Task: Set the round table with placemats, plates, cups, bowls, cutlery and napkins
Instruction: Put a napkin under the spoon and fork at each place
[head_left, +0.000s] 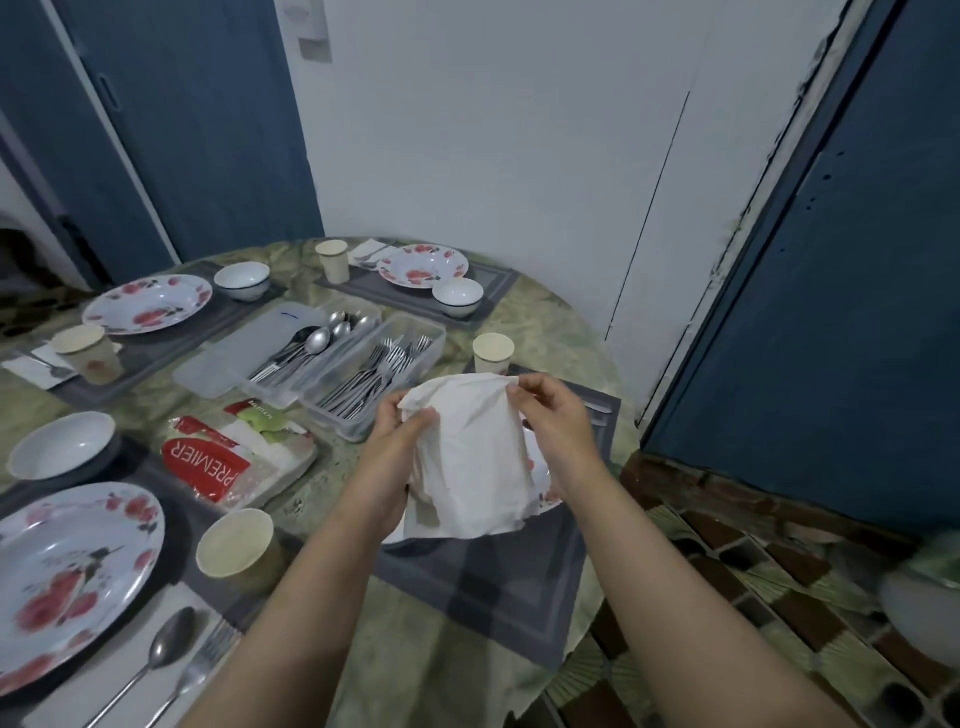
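A white paper napkin (470, 457) hangs unfolded in the air over the grey placemat (498, 587) at the near right of the round table (550, 317). My left hand (402, 434) pinches its upper left corner and my right hand (553, 415) pinches its upper right corner. Behind the napkin a floral plate (543, 480) is mostly hidden. A paper cup (492, 353) stands at the far edge of this placemat.
Three other grey placemats carry floral plates (148, 304), white bowls (457, 296), paper cups (236, 543), napkins and cutlery. A clear cutlery tray (374, 374) with spoons and forks and a red napkin pack (228, 462) lie mid-table. Patterned floor lies to the right.
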